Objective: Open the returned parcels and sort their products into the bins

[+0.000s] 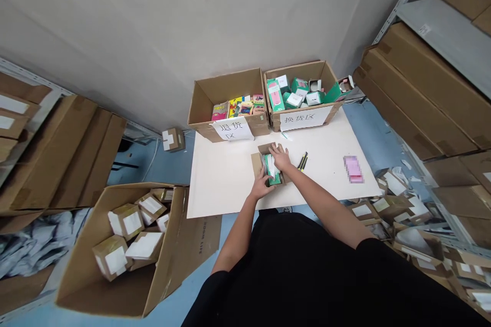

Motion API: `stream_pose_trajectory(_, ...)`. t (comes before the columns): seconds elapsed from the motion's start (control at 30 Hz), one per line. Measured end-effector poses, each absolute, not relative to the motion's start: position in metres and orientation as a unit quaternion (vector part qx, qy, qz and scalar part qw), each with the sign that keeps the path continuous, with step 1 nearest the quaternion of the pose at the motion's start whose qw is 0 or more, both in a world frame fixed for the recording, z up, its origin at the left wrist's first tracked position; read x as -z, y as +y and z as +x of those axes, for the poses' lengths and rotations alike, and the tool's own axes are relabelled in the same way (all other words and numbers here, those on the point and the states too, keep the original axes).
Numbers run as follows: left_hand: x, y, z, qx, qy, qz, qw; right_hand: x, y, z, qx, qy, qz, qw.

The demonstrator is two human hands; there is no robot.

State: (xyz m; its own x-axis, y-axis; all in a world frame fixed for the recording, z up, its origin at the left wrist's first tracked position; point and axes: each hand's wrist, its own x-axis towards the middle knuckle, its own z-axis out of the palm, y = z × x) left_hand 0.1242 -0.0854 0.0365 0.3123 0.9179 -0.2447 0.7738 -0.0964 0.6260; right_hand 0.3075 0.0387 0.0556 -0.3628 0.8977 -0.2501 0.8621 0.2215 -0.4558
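A small opened cardboard box [256, 162] stands near the front of the white table, its flaps folded out. Inside it lies a green-and-white product box [273, 169]. My left hand [261, 185] is closed around the near left corner of the cardboard box, with the fingertips close to the green box. From the far right, my right hand [281, 157] reaches over the rim with bent fingers on the green box; its fingertips are partly hidden. Just right of the hands, a yellow-and-black utility knife [303, 161] lies on the table.
Behind stand two large cartons with paper signs: the left carton [224, 130] holds colourful packs, the right carton [274, 123] green-and-white boxes. A blurred pink item [353, 169] lies on the white table [218, 179]. A big carton [103, 299] of parcels stands left; discarded boxes [399, 202] heap right.
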Motion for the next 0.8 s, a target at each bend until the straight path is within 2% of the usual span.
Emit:
stream_pose_trajectory(0.17, -0.030, -0.085, 0.122, -0.035, 0.576, 0.737, 0.351, -0.042, 0.065, 0.309, -0.340, -0.742, -0.578, -0.001)
stream_pose_trajectory(0.27, -0.025, -0.086, 0.125, -0.044, 0.605, 0.714, 0.350, -0.037, 0.068, 0.315, -0.347, -0.742, -0.573, 0.002)
stream_pose_trajectory(0.4, -0.020, -0.087, 0.128, -0.060, 0.620, 0.695, 0.359, -0.036, 0.041, 0.317, -0.310, -0.787, -0.531, 0.054)
stream_pose_trajectory(0.5, -0.021, -0.086, 0.127, -0.056, 0.612, 0.708, 0.349, -0.034, 0.012, 0.308, -0.361, -0.809, -0.453, 0.100)
stream_pose_trajectory(0.63, -0.026, -0.083, 0.131, -0.020, 0.611, 0.728, 0.311, -0.035, -0.008, 0.287, -0.428, -0.781, -0.445, 0.097)
stream_pose_trajectory(0.8, -0.034, -0.083, 0.137, 0.023, 0.630, 0.724, 0.279, -0.048, -0.013, 0.290, -0.332, -0.813, -0.474, 0.058)
